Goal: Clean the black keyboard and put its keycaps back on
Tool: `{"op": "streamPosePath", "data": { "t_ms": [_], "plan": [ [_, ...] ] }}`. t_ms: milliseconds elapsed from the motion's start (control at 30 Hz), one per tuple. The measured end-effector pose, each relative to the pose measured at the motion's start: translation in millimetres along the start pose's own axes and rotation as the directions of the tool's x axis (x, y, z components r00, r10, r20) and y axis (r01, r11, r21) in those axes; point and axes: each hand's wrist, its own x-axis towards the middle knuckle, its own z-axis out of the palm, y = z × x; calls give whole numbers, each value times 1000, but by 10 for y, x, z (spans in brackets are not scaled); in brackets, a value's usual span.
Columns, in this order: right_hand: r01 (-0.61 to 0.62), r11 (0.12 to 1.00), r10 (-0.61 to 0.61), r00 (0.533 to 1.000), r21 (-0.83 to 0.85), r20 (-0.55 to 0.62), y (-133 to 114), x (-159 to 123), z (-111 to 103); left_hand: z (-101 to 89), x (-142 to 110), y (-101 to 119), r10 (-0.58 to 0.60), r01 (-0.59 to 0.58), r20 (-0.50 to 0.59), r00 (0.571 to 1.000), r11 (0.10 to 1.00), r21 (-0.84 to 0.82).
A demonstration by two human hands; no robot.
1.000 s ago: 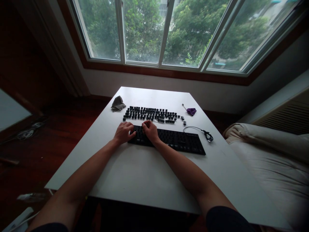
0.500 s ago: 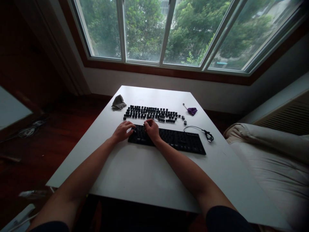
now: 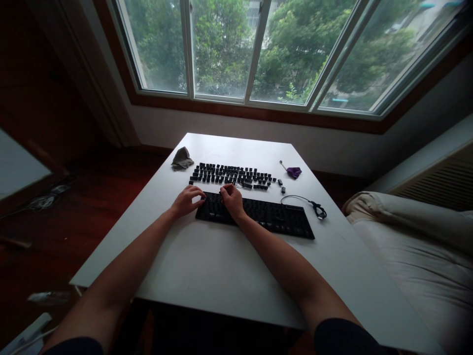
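A black keyboard (image 3: 281, 217) lies slightly slanted on the white table. My left hand (image 3: 185, 201) is at its upper left corner, with thumb and fingers bent around the edge there. Over the left part of the keyboard is my right hand (image 3: 232, 199), its thumb and fingers pinched together. Whatever sits in that pinch is dark and too small to make out. Behind the keyboard, several loose black keycaps (image 3: 221, 173) stand in rough rows. A thin wire tool (image 3: 239, 186) lies between these rows and the keyboard, just past my right hand.
On the white table (image 3: 207, 276), a grey cloth (image 3: 182, 159) rests at the back left. A purple cloth (image 3: 294, 172) and a thin stick (image 3: 283, 165) are at the back right. The keyboard's coiled cable (image 3: 318, 211) lies to the right. A pale sofa (image 3: 410, 246) stands beside the table.
Both hands stay almost where they were on the keyboard, with only slight finger movement on the left. The view has shifted a little.
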Motion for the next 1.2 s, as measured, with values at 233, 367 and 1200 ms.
{"op": "streamPosePath", "data": {
  "t_ms": [233,367,1200],
  "plan": [
    [-18,1000,18,1000,-19,9,-18,-8,-12,30,154,-302,-230,237,-178,957,971,19],
    [-14,1000,14,1000,-14,7,-13,0,-13,63,219,-450,-247,269,-206,947,959,90],
    [-4,1000,5,999,-17,44,5,19,-7,261,353,-568,-261,320,-284,922,929,187]
  ]
}}
